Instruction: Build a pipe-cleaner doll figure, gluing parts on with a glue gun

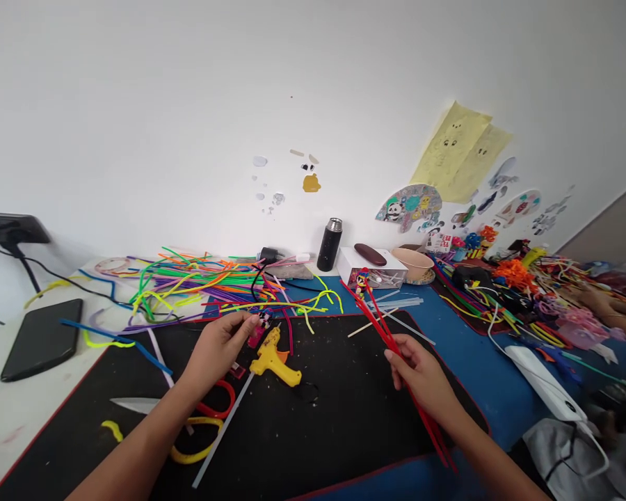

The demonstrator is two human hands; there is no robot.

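Several red pipe cleaners (378,316) run through the closed fingers of my right hand (420,372), slanting over the black mat (339,417). My left hand (219,351) is pinched at a small dark-and-pink item (261,322), too small to name. Just right of those fingertips lies a yellow hot glue gun (274,362), with a clear glue stick (222,431) sticking out of its back. Scissors (209,435) with red and yellow handles lie partly hidden under my left forearm.
Colourful pipe cleaners (188,289) are heaped along the back left. A black bottle (330,245), a white box (373,261) and a bowl (413,264) stand by the wall. A black phone (42,339) lies left, a white power strip (545,383) right. Another person's hand (597,303) shows far right.
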